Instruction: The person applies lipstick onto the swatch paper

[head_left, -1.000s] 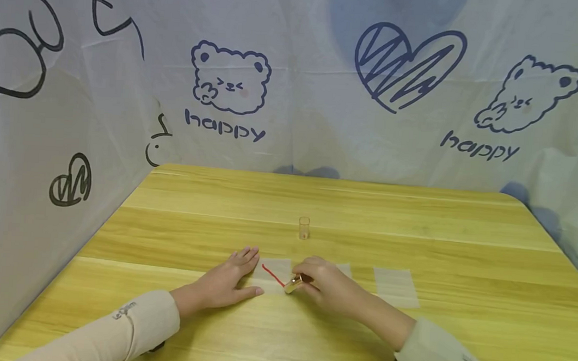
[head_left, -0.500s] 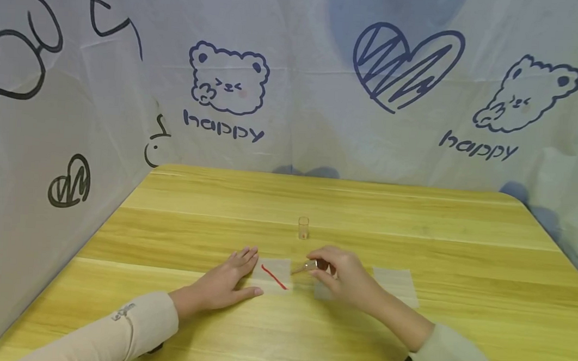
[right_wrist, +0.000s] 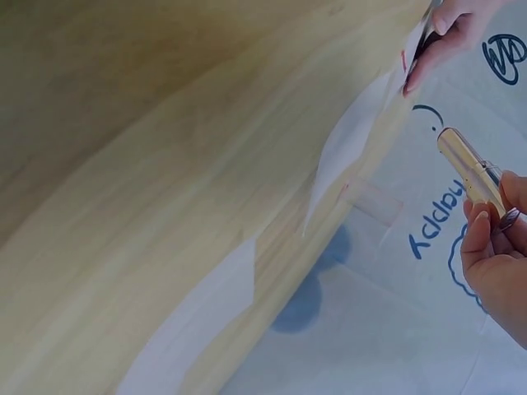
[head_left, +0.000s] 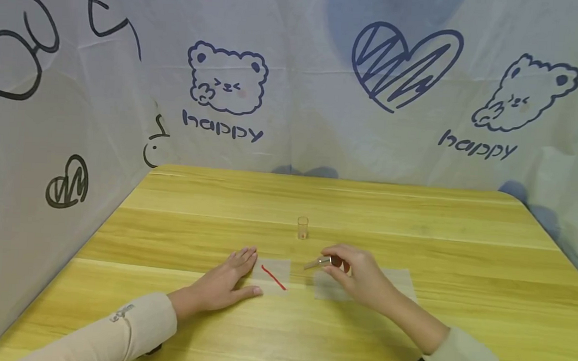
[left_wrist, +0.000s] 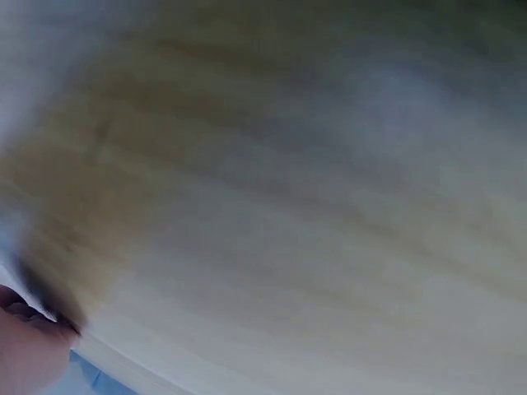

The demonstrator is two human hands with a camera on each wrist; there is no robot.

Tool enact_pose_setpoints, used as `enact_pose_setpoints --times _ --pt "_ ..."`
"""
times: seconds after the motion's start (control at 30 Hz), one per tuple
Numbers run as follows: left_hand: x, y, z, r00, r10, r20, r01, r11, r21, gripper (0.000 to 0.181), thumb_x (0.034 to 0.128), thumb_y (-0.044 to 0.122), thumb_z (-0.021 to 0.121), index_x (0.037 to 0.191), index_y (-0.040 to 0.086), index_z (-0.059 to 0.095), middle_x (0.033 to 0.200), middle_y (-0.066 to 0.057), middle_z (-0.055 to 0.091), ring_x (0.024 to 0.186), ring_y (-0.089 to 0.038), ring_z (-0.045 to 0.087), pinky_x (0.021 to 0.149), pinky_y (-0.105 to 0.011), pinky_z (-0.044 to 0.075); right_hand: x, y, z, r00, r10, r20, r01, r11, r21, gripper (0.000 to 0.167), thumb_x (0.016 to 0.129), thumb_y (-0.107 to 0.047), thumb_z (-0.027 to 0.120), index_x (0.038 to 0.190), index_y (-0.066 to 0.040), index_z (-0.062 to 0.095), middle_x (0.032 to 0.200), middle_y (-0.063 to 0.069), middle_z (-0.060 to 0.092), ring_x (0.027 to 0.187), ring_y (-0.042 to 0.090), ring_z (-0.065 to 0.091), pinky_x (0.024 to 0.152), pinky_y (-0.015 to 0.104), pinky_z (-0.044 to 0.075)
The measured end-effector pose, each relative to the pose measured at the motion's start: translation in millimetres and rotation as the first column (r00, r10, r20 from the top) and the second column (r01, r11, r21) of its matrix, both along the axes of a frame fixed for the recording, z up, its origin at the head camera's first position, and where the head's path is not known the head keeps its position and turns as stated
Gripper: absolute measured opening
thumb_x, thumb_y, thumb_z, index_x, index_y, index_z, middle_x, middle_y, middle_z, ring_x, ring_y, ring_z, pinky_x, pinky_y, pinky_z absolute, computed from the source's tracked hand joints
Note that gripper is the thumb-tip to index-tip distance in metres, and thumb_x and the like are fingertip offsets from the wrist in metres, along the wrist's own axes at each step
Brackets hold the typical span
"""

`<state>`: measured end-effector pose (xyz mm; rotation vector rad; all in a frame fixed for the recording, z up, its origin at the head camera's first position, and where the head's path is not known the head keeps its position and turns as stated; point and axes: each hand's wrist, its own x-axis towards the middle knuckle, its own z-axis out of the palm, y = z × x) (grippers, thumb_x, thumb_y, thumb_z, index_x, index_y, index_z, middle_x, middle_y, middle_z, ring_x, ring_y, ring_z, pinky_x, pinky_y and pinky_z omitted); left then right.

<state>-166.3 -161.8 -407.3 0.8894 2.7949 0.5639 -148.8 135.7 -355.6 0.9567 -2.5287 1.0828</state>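
Note:
My right hand (head_left: pixel 362 274) pinches a gold lipstick (head_left: pixel 319 263) between thumb and fingers, above the table. Its tip points left and is off the paper. In the right wrist view the lipstick (right_wrist: pixel 476 169) shows as a shiny gold tube. On the left, a thin white paper square (head_left: pixel 271 287) bears a slanting red line (head_left: pixel 274 277). My left hand (head_left: pixel 220 280) rests with spread fingers on the table at that square's left edge. Two more paper squares lie to the right; my right hand partly covers the middle square (head_left: pixel 326 289) and the right square (head_left: pixel 403 282).
A clear pinkish cap (head_left: pixel 303 228) stands upright behind the papers. The wooden table (head_left: pixel 209 198) reaches back to a white cloth (head_left: pixel 302 110) with drawn bears and hearts. The left wrist view is blurred, mostly tabletop.
My right hand has lifted the lipstick from the left square and moved right with it. The red line has grown slightly toward the lower right. My left hand stays put.

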Motion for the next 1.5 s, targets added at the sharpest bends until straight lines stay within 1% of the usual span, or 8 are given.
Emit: enact_pose_setpoints --times 0.2,0.3,0.4,0.53,0.67,0.9,1.17,1.5 --pt "0.3 1.6 2.5 0.999 0.02 -0.035 -0.019 1.0 0.021 0.08 0.0904 0.049 0.052 0.143 -0.004 0.026 0.152 -0.021 0.02 0.142 -0.037 0.016 0.114 -0.05 0.02 0.1 8 -2.0 0.999 -0.028 -0.017 0.028 0.999 -0.016 0.02 0.082 -0.001 0.067 0.101 0.005 0.065 0.078 0.002 0.06 0.068 0.002 0.046 0.055 0.018 0.044" --pt "0.5 5.6 6.3 0.998 0.024 -0.056 -0.021 0.999 0.044 0.08 0.0901 0.049 0.053 0.144 -0.003 0.026 0.152 -0.021 0.02 0.141 -0.037 0.017 0.113 -0.051 0.022 0.0 11 -3.1 0.998 -0.05 -0.035 0.049 0.999 -0.015 0.019 0.081 -0.001 0.067 0.1 0.004 0.065 0.078 0.001 0.059 0.068 0.003 0.046 0.055 0.019 0.045" --pt "1.0 11.9 10.9 0.996 0.023 -0.081 -0.018 0.998 0.055 0.08 0.0897 0.05 0.053 0.144 -0.003 0.027 0.152 -0.02 0.021 0.141 -0.036 0.018 0.113 -0.052 0.023 -0.2 14 -4.4 0.996 -0.076 -0.048 0.075 0.997 -0.01 0.02 0.081 -0.001 0.068 0.1 0.003 0.065 0.078 0.0 0.059 0.069 0.003 0.047 0.055 0.019 0.045" --pt "2.0 22.7 16.7 0.994 0.013 -0.11 -0.006 0.998 0.065 0.08 0.089 0.05 0.054 0.143 -0.003 0.029 0.152 -0.02 0.023 0.141 -0.035 0.019 0.113 -0.05 0.023 0.5 17 -5.3 0.994 -0.103 -0.038 0.103 0.995 -0.012 0.02 0.081 -0.002 0.068 0.1 0.002 0.065 0.079 0.0 0.06 0.07 0.004 0.049 0.056 0.018 0.045" --pt "3.2 34.6 20.4 0.994 0.003 -0.107 0.005 0.997 0.074 0.081 0.088 0.05 0.056 0.143 -0.002 0.029 0.152 -0.019 0.023 0.142 -0.035 0.019 0.112 -0.051 0.024 0.2 20 -7.0 0.993 -0.112 -0.027 0.111 0.994 -0.017 0.021 0.081 -0.002 0.068 0.101 0.002 0.065 0.079 0.0 0.061 0.069 0.004 0.05 0.057 0.018 0.046" --pt "2.7 57.4 20.0 0.991 -0.042 -0.126 0.048 0.998 0.045 0.082 0.0871 0.053 0.055 0.142 -0.003 0.031 0.152 -0.019 0.022 0.142 -0.035 0.019 0.111 -0.051 0.027 -2.1 24 -12.6 0.992 -0.115 -0.045 0.113 0.993 -0.043 0.021 0.078 0.002 0.069 0.099 0.005 0.064 0.078 0.003 0.062 0.068 0.004 0.052 0.056 0.018 0.048" --pt "1.1 78.4 18.2 0.987 -0.088 -0.134 0.091 0.996 0.011 0.081 0.0877 0.054 0.053 0.141 -0.003 0.033 0.152 -0.021 0.022 0.14 -0.037 0.022 0.111 -0.051 0.028 -2.3 23 -13.9 0.987 -0.161 0.022 0.162 0.985 -0.06 0.026 0.079 0.001 0.069 0.103 0.007 0.063 0.08 0.004 0.063 0.067 0.005 0.054 0.058 0.018 0.049" --pt "-4.4 94.8 6.9 0.978 -0.145 -0.149 0.137 0.989 -0.062 0.082 0.0885 0.058 0.048 0.142 -0.002 0.032 0.15 -0.021 0.025 0.14 -0.036 0.023 0.113 -0.045 0.026 -4.4 24 -17.6 0.982 -0.172 0.077 0.177 0.982 -0.059 0.026 0.078 0.001 0.069 0.102 0.007 0.063 0.08 0.005 0.064 0.065 0.003 0.054 0.057 0.018 0.049"
